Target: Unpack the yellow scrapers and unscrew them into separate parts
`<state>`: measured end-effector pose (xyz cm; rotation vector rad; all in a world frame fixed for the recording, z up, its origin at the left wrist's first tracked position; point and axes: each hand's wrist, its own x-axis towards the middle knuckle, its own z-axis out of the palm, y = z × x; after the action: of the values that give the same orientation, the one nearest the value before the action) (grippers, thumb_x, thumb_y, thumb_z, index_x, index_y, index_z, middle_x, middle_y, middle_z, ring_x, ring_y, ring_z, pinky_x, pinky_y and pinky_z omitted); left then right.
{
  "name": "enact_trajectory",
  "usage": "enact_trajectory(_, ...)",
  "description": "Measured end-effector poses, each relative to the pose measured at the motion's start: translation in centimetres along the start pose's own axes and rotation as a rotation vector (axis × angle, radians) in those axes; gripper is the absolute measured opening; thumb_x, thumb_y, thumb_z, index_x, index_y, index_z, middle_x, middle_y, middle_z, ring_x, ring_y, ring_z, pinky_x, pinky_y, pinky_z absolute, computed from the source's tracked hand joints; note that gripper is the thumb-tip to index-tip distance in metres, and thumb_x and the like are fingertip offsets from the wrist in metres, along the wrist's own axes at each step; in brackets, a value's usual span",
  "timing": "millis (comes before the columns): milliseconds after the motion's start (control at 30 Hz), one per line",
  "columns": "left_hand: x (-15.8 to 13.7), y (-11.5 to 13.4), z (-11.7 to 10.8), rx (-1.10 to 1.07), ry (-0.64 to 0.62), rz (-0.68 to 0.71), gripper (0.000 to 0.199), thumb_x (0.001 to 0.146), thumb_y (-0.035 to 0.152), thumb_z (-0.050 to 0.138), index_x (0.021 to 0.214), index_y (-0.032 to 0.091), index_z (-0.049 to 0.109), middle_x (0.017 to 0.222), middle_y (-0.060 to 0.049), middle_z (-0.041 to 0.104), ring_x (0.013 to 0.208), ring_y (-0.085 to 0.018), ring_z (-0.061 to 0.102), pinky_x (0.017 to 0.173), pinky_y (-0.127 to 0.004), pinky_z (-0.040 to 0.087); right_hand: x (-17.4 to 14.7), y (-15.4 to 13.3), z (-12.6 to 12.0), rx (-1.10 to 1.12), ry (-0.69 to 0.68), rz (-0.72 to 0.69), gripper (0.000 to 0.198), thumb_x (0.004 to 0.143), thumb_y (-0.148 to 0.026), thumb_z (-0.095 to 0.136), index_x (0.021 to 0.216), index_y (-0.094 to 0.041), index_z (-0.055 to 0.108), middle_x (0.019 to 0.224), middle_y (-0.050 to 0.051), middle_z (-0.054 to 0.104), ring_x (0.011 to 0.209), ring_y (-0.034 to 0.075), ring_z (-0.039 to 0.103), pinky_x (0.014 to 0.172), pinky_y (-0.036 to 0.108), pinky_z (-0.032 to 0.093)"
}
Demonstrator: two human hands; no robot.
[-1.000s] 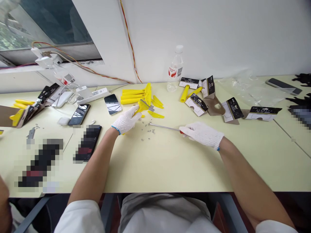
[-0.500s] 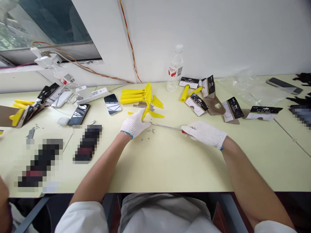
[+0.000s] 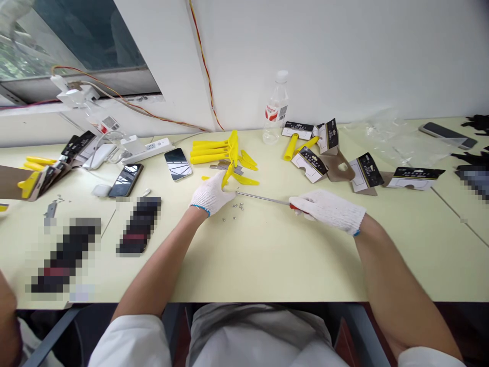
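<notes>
My left hand (image 3: 211, 194), in a white knit glove, is closed round a yellow plastic scraper (image 3: 228, 175), whose upper part sticks up past the fingers. My right hand (image 3: 330, 208), gloved too, grips the red handle of a screwdriver (image 3: 263, 198). The screwdriver's long shaft points left, and its tip is beside my left fingertips; whether it touches a screw I cannot tell. Several small screws (image 3: 240, 206) lie just below the tip. Behind my left hand are several yellow scraper handles (image 3: 208, 152) side by side, flat metal blades (image 3: 225, 166) and loose yellow plastic pieces (image 3: 246, 180).
A water bottle (image 3: 275, 109) stands by the wall. Cardboard packaging sleeves (image 3: 309, 163) and a clear plastic bag (image 3: 397, 137) lie at the right. Phones (image 3: 178, 164), a power strip (image 3: 147, 152) and packaged scrapers (image 3: 32, 178) are at the left. Another person's arm (image 3: 5, 306) shows at lower left.
My right hand and the screwdriver handle have shifted slightly to the right. The left hand keeps its hold on the scraper, nearly unmoved.
</notes>
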<state>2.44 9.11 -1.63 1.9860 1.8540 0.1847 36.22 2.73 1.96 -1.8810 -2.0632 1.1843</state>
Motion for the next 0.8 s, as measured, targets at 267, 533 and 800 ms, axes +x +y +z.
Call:
enact_trajectory(267,-0.6,0.3,-1.8,-0.261,0.085,0.061,0.057,0.089,0.04,0.078,0.143,0.027,0.068,0.118,-0.003,0.082,0.103,-0.025,0.075,0.095,-0.035,0.06,0.1,-0.1,0.1,0.011,-0.003,-0.011,0.057,0.102,-0.074,0.053,0.075,-0.025,0.064,0.076,0.007,0.07,0.076,0.028,0.064,0.071,0.038,0.049)
enact_trajectory(533,-1.2,0.0,-2.8,-0.511,-0.101,0.131,0.064,0.084,0.033,0.086,0.145,0.025,0.069,0.136,-0.005,0.083,0.079,-0.016,0.069,0.063,-0.027,0.057,0.3,0.2,-0.3,0.056,-0.017,-0.066,0.047,0.098,-0.067,0.063,0.076,-0.025,0.064,0.078,0.006,0.067,0.073,0.025,0.061,0.067,0.035,0.045)
enact_trajectory(800,-1.1,0.1,-2.5,-0.472,-0.097,0.131,0.034,0.087,0.03,0.078,0.119,0.022,0.071,0.112,-0.002,0.086,0.07,-0.015,0.069,0.061,-0.029,0.056,0.9,0.5,-0.7,-0.019,-0.022,-0.094,0.035,0.093,-0.056,0.071,0.075,-0.027,0.068,0.084,0.008,0.075,0.088,0.031,0.069,0.076,0.038,0.051)
